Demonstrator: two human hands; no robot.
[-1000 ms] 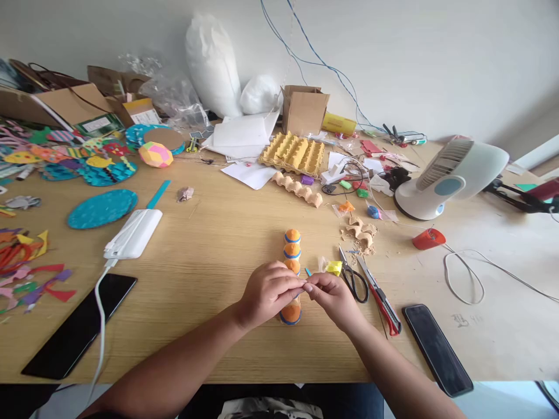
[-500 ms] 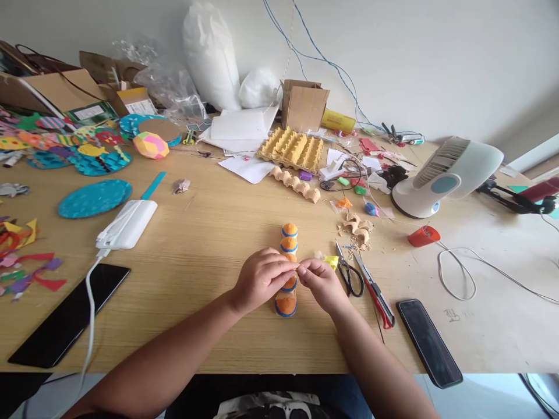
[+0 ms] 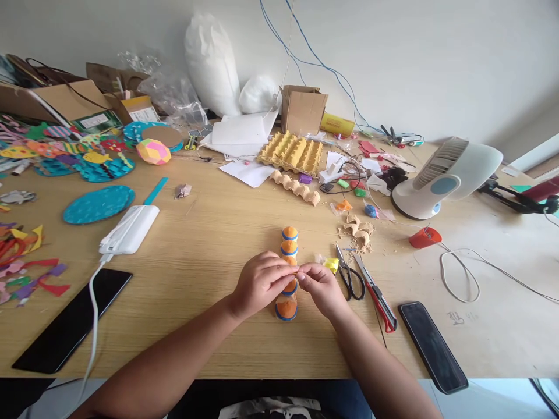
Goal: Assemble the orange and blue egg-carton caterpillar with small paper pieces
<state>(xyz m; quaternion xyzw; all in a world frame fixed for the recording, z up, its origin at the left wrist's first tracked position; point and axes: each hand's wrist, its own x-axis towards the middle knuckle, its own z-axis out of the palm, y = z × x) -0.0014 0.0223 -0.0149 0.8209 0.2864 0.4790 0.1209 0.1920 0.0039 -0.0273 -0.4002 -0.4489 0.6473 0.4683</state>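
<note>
A row of orange balls with blue bands (image 3: 289, 243) lies on the wooden table (image 3: 209, 233), running away from me. My left hand (image 3: 258, 282) and my right hand (image 3: 321, 287) meet above the middle of the row. Both pinch their fingertips together on something too small to make out. The balls under the hands are partly hidden. The nearest ball (image 3: 287, 309) shows below my fingers.
Black scissors (image 3: 349, 273) and a red utility knife (image 3: 379, 294) lie right of my hands, with a phone (image 3: 433, 346) beyond. A white fan (image 3: 445, 177), an egg carton (image 3: 292, 151), a power bank (image 3: 129, 230), a tablet (image 3: 72, 326) and coloured paper crafts (image 3: 87, 157) surround the area.
My hands stay pinched together over the row of balls; they shifted slightly. The view moved a little.
</note>
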